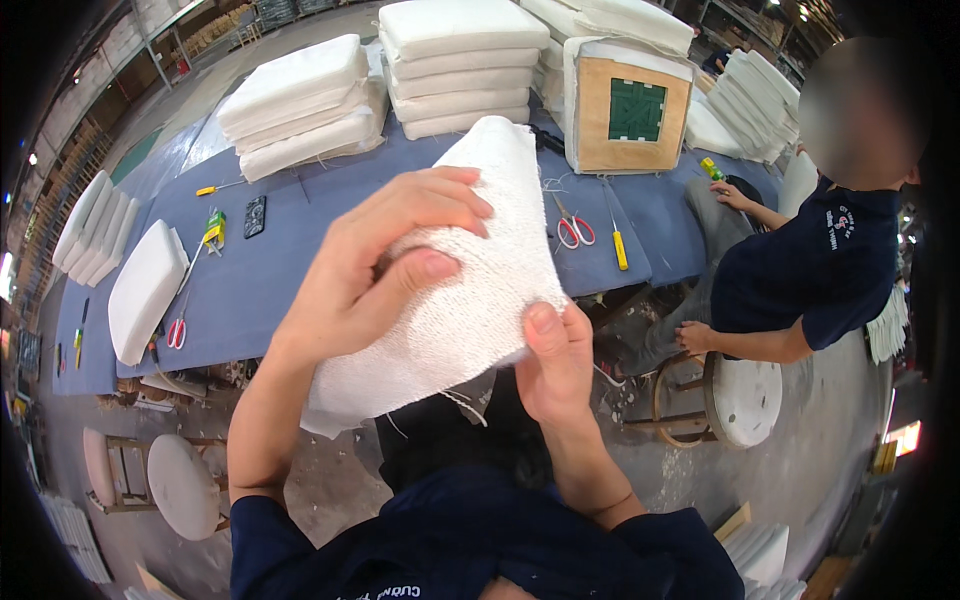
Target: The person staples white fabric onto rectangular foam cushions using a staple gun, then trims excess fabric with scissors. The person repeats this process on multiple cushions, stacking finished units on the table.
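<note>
cushion (490, 290) in white cloth tilts up before the blue table (300, 225); right hand (556, 355) pinches its corner, seemingly to steady it. left hand (362, 240) curls over its face; whether it grips, i cannot tell. scissors (575, 232) lie beyond, likely for easy reach.

A blue-covered table (268, 275) stands near a round-seated stool (748, 405) on gray floor (690, 490).

Fisheye pic, edges bent, rim black; ctr bright, bkgd dimmer w/ glare patch (903, 438) far R
</note>
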`<state>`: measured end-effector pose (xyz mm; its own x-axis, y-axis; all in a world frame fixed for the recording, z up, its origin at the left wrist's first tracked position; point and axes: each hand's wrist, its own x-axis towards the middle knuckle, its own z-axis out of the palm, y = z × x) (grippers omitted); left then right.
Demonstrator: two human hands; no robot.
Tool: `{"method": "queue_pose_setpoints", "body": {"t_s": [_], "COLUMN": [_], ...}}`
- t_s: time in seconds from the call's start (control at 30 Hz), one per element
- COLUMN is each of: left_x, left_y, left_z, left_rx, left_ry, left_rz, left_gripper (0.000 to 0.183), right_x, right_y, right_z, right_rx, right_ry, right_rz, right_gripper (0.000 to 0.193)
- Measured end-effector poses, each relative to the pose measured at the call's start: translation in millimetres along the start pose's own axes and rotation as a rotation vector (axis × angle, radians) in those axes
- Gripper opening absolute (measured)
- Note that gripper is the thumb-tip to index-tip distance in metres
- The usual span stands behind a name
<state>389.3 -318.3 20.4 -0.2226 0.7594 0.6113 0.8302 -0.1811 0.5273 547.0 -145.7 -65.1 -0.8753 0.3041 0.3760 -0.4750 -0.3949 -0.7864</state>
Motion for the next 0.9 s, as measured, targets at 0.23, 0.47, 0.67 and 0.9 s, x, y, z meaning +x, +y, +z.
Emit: {"method": "queue_pose_setpoints", "body": {"t_s": [0.23, 0.47, 0.67, 0.9], "left_x": [-15, -42, -60, -52], "left_y": [62, 51, 26, 51], "left_z": [5, -8, -36, -77], "left_rx": [0.467, 0.671, 0.714, 0.162], "left_ry": [0.127, 0.206, 0.266, 0.299], "left_rz": [-0.165, -0.208, -0.121, -0.307], "left_gripper": [0.073, 0.106, 0.096, 0.096], "right_x": [21, 42, 65, 78], "right_y": [12, 27, 35, 54], "right_z": [15, 53, 83, 105], "right_rx": [-0.052, -0.285, -0.411, -0.587], "right_ry": [-0.024, -0.145, -0.187, -0.165], "right_rz": [-0.048, -0.248, -0.375, -0.499], "right_gripper": [0.049, 0.030, 0.018, 0.014]}}
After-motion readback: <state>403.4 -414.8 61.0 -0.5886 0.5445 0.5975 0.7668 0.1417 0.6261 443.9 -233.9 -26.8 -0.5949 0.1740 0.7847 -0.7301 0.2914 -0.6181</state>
